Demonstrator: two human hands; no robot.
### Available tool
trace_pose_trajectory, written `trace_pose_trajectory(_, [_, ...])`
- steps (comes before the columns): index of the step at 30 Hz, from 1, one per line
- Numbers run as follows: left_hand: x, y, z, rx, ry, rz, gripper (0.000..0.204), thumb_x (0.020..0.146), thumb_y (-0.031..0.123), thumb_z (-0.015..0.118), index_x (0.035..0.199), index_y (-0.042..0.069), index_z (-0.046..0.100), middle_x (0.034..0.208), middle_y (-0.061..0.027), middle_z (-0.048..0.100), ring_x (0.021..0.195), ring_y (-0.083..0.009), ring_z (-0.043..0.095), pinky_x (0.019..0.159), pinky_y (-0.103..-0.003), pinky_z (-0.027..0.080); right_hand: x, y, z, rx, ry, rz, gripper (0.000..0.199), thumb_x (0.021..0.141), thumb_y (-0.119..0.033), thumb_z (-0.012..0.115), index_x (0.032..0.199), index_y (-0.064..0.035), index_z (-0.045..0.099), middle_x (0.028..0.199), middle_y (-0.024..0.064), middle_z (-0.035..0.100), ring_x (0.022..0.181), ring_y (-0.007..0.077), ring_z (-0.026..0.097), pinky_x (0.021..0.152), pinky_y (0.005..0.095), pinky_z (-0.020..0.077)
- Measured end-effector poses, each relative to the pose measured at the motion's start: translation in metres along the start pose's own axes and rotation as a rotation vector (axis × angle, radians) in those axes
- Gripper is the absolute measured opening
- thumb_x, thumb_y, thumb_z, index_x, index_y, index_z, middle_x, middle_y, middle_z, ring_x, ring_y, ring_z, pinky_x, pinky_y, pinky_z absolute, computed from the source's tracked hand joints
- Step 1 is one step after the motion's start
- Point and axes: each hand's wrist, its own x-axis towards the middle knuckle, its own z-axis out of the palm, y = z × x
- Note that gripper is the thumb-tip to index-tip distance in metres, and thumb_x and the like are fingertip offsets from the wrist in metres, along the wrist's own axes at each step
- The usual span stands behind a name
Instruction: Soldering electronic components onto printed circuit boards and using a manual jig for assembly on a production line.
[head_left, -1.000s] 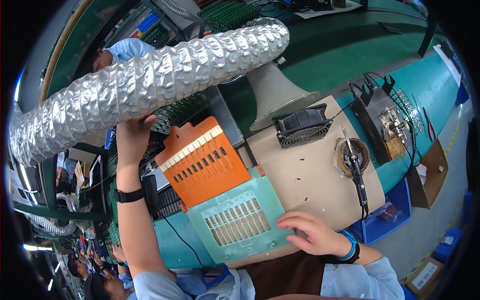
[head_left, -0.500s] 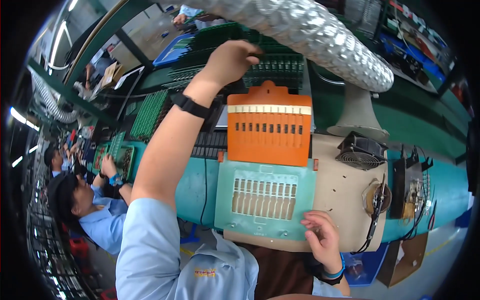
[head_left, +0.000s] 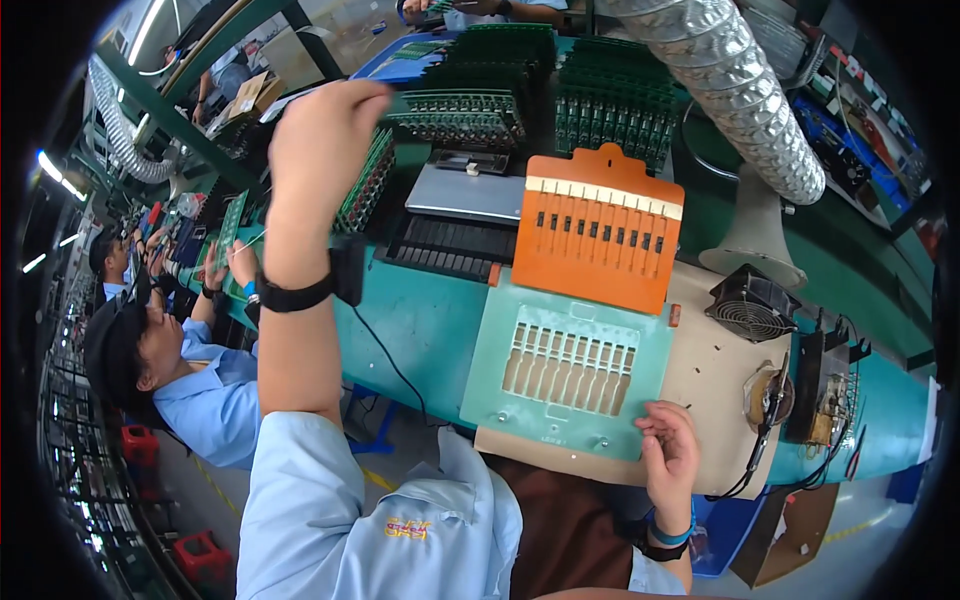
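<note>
Head view, from beside the bench: right of centre, the flat orange panel (head_left: 590,275) stands raised, not folded over the pale-green slotted plate (head_left: 490,370), whose openings show tan sheet (head_left: 712,395). There, the right hand (head_left: 672,452) curls loosely, fingers parted; upper left, the left hand (head_left: 318,150) hangs near upright green circuit boards (head_left: 455,120), its fingertips too blurred to tell any grip.

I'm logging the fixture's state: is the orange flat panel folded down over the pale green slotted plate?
No, the orange flat panel sits beyond the far edge of the pale green slotted plate, whose slots show uncovered.
</note>
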Motion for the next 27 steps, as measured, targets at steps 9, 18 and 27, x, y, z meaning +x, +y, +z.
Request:
trace_pose_trajectory(9, [-0.039,-0.158,0.024,0.372,-0.302,-0.512,0.015,0.090,0.031,0.077,0.099,0.022,0.084,0.100,-0.0142,0.079,0.097,-0.0369,0.075,0.083,-0.048,0.060,0.000,0.003,0.003,0.020,0.026,-0.032,0.034,0.094,0.008,0.060,0.127,0.0030,0.063,0.133,0.0149,0.059,0.106,0.0192,0.067,0.090,0.0298,0.0534])
trace_pose_trajectory(18, [-0.051,-0.152,0.036,0.382,-0.321,-0.546,0.015,0.089,0.031,0.077,0.098,0.021,0.084,0.100,-0.0152,0.079,0.096,-0.0376,0.075,0.081,-0.049,0.060,-0.002,0.001,0.003,-0.013,0.031,-0.044,0.033,0.093,0.009,0.059,0.125,0.0034,0.064,0.131,0.0151,0.061,0.105,0.0196,0.068,0.090,0.0299,0.0535])
trace_pose_trajectory(27, [-0.074,-0.122,0.022,0.313,-0.166,-0.424,0.020,0.088,0.033,0.080,0.090,0.013,0.077,0.095,-0.0145,0.076,0.091,-0.0371,0.074,0.075,-0.047,0.058,0.000,0.001,0.002,0.018,0.026,-0.027,0.032,0.093,0.008,0.059,0.125,0.0032,0.064,0.130,0.0149,0.061,0.106,0.0197,0.068,0.090,0.0300,0.0535])
